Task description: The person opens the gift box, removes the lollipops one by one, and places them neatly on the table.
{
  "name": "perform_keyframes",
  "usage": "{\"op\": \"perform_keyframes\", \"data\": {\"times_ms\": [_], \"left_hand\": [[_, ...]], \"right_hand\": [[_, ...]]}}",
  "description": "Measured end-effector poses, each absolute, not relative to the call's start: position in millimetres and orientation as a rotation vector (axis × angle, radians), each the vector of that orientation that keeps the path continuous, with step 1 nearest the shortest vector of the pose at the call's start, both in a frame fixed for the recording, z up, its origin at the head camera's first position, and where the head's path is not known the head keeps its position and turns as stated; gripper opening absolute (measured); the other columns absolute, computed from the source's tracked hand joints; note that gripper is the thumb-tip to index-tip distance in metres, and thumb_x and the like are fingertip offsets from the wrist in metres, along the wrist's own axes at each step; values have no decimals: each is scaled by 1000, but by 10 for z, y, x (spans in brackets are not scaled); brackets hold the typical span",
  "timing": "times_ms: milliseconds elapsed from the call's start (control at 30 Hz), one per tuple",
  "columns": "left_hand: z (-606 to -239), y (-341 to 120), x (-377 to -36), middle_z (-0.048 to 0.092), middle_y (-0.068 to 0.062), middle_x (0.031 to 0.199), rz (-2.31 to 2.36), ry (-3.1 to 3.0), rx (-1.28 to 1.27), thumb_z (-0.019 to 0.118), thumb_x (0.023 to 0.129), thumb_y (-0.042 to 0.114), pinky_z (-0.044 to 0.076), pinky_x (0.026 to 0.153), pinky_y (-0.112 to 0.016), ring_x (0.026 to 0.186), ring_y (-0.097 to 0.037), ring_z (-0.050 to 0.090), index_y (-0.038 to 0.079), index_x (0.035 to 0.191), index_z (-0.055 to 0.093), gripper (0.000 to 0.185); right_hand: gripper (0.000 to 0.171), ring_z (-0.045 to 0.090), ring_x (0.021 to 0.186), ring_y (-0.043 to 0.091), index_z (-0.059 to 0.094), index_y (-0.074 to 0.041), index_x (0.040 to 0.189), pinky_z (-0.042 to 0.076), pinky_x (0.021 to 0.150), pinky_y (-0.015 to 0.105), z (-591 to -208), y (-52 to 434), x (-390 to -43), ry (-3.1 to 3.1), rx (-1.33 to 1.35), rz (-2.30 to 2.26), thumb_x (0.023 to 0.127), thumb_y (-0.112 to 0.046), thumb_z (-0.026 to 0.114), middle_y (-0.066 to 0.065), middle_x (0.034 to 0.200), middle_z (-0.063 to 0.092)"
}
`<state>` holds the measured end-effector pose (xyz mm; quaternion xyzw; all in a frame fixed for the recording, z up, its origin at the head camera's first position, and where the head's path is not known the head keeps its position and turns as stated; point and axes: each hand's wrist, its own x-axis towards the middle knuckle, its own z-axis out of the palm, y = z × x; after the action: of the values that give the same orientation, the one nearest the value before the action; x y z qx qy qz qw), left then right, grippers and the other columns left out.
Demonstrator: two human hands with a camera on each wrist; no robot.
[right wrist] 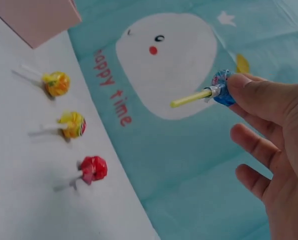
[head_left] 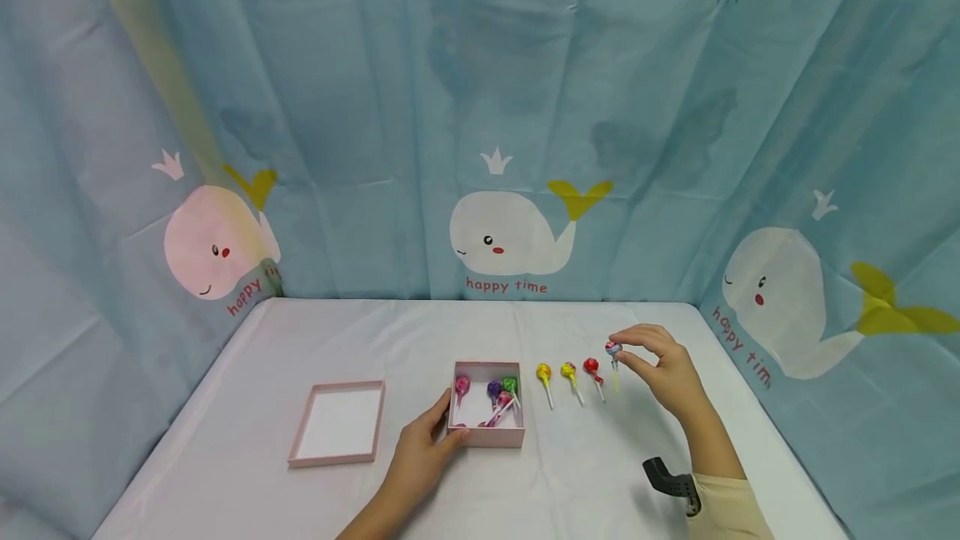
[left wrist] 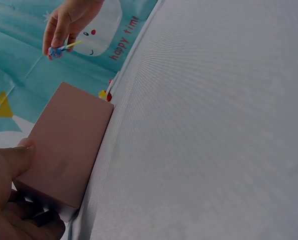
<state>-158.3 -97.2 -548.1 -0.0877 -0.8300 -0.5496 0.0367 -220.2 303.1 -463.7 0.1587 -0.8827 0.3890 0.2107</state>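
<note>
My right hand [head_left: 670,373] pinches a blue-wrapped lollipop [right wrist: 222,87] by its candy head, the pale yellow stick [right wrist: 191,97] pointing down in the head view. To its left a red lollipop [head_left: 592,366] and two yellow lollipops [head_left: 568,370] lie in a row on the white table, sticks toward me. My left hand [head_left: 422,446] holds the near left corner of an open pink box [head_left: 487,437], thumb on the front wall and fingers along the side. Inside the box lie several lollipops, among them a pink one [head_left: 462,385], a purple one [head_left: 493,388] and a green one [head_left: 510,384].
The pink box lid [head_left: 337,424], white inside, lies left of the box. A blue curtain [head_left: 375,107] with whale prints hangs behind and beside the white table [head_left: 225,473]. A black strap piece [head_left: 670,480] sticks out at my right sleeve [head_left: 727,507].
</note>
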Motion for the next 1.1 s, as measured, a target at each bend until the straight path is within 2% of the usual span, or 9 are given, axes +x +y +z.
{"op": "perform_keyframes", "data": {"times_ms": [133, 233, 367, 500, 700, 867, 1000, 1100], "left_hand": [[-5485, -976, -1576, 45, -15, 156, -1692, -2548, -273, 78, 91, 31, 41, 116, -42, 143, -35, 45, 6, 154, 45, 76], [-5494, -979, -1566, 45, -15, 157, -1704, -2546, -268, 78, 91, 31, 41, 115, -41, 144, -36, 44, 6, 154, 44, 75], [-5499, -977, -1563, 45, -15, 157, -1707, -2544, -256, 78, 90, 30, 41, 115, -42, 144, -35, 45, 6, 154, 45, 76], [-5497, -977, -1567, 45, -14, 156, -1690, -2544, -262, 78, 90, 31, 40, 116, -42, 143, -34, 45, 6, 154, 44, 76], [-5497, -973, -1581, 45, -11, 157, -1699, -2543, -256, 79, 89, 31, 39, 116, -40, 144, -32, 44, 7, 154, 44, 78], [-5500, -972, -1590, 45, -13, 157, -1698, -2534, -267, 78, 91, 30, 39, 116, -41, 144, -34, 44, 6, 154, 45, 75], [-5492, -966, -1591, 45, -13, 157, -1702, -2538, -255, 78, 90, 30, 38, 117, -41, 144, -34, 44, 7, 154, 45, 75], [-5482, -963, -1581, 45, -14, 157, -1709, -2540, -258, 79, 90, 30, 38, 117, -41, 145, -35, 43, 6, 153, 45, 76]], "right_hand": [[25, 52, 122, 5, 77, -27, 118, 42, 100, 14, -4692, 3133, -2220, -2483, 373, 1062, 93, -25, 78, -8, 121, 69], [24, 52, 121, 8, 76, -26, 118, 47, 105, 30, -4743, 3188, -2231, -2506, 326, 1068, 94, -26, 76, -5, 123, 68], [24, 53, 124, 20, 76, -23, 120, 48, 105, 59, -4798, 3241, -2249, -2520, 290, 1106, 96, -27, 75, 2, 126, 67], [25, 53, 128, 31, 75, -21, 122, 45, 106, 68, -4854, 3277, -2287, -2537, 257, 1153, 97, -26, 74, 7, 128, 67], [28, 51, 133, 39, 74, -18, 124, 40, 110, 71, -4998, 3330, -2359, -2617, 180, 1210, 98, -29, 72, 14, 133, 64], [28, 51, 132, 41, 74, -14, 124, 40, 110, 68, -5104, 3368, -2461, -2650, 160, 1228, 98, -26, 72, 17, 132, 67], [28, 56, 128, 37, 75, -14, 122, 43, 111, 59, -5221, 3412, -2572, -2685, 151, 1219, 98, -29, 72, 13, 125, 72], [26, 61, 117, 29, 77, -16, 119, 49, 103, 47, -5305, 3438, -2635, -2717, 139, 1224, 97, -28, 73, 9, 120, 74]]}}
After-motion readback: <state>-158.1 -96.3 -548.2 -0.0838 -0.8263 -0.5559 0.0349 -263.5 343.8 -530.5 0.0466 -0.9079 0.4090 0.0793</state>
